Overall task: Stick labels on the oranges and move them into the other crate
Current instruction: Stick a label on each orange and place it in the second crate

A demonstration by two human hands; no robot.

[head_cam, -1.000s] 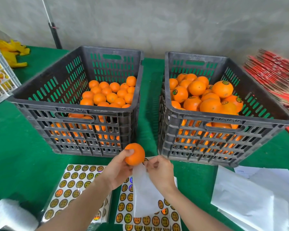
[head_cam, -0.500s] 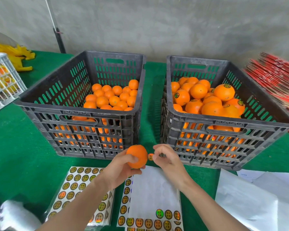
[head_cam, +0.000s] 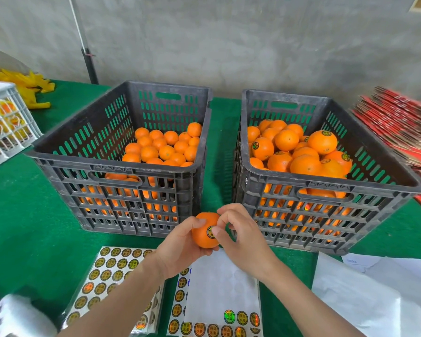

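**Label going onto an orange, in front of the two crates**

Head view. The left hand (head_cam: 180, 242) cups the orange (head_cam: 203, 233) from below and behind, fingers clamped round it. This keeps the fruit from rolling and turns a bare patch of peel toward the other hand. The right hand (head_cam: 241, 234) has thumb and forefinger curled in and pinched at the label (head_cam: 211, 232), which lies on the side of the orange facing it, probably to press it flat. The orange is held above the middle of the worktop (head_cam: 22, 215), just before the gap between the crates.

The left crate (head_cam: 122, 164) holds a low layer of oranges with no labels showing. The right crate (head_cam: 326, 188) is heaped higher and several of its oranges show round labels, so I judge it to be where this one goes. Both stand side by side toward the far edge, within easy reach.

Label sheets (head_cam: 107, 271) lie at the near edge under the forearms, close for picking. One sheet (head_cam: 219, 288) is mostly bare backing. White paper (head_cam: 362, 300) lies toward the near right corner.

The labels are round, with a dark ring, a gold or shiny centre and small characters too small to read.
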